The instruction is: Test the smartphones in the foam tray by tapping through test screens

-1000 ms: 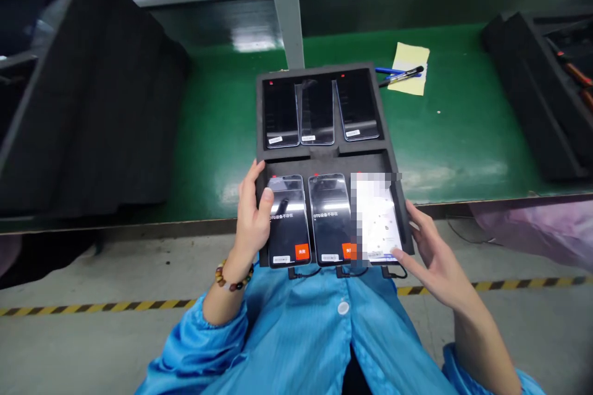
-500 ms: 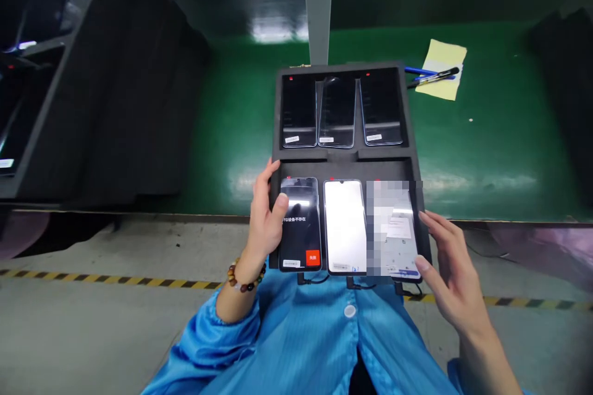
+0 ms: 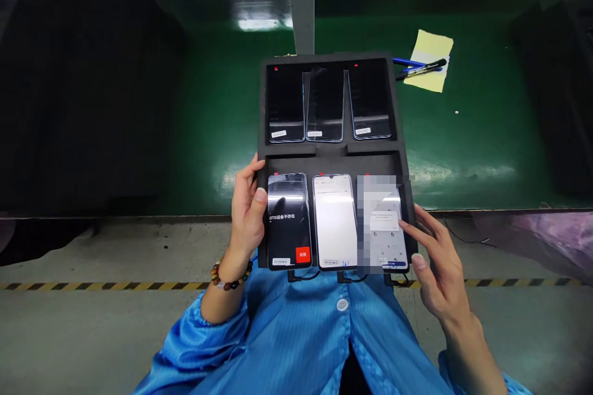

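My left hand [image 3: 247, 213] grips the left edge of a black foam tray [image 3: 331, 163], its thumb on top of the rim. At the tray's lower right, my right hand [image 3: 438, 265] has its fingers apart, and the index fingertip is at the screen of the right phone [image 3: 389, 241], on a white pop-up box. A phone with a black screen [image 3: 288, 197] and a red button lies in the lower left. Beside it is a phone with a white screen [image 3: 334, 222]. Short black cables [image 3: 352, 278] come out below these phones. The upper compartment holds three dark phones [image 3: 324, 105].
The tray rests partly on a green bench [image 3: 222, 154] and overhangs its front edge. Pens [image 3: 424, 66] lie on yellow paper [image 3: 426, 46] at the back right. Dark stacks stand left [image 3: 88, 92] and right [image 3: 551, 74]. A metal post [image 3: 299, 6] rises behind the tray.
My right hand's index finger has moved from the tray's side onto the right phone's screen. The middle phone's white screen now shows text at its top. The view has shifted slightly.
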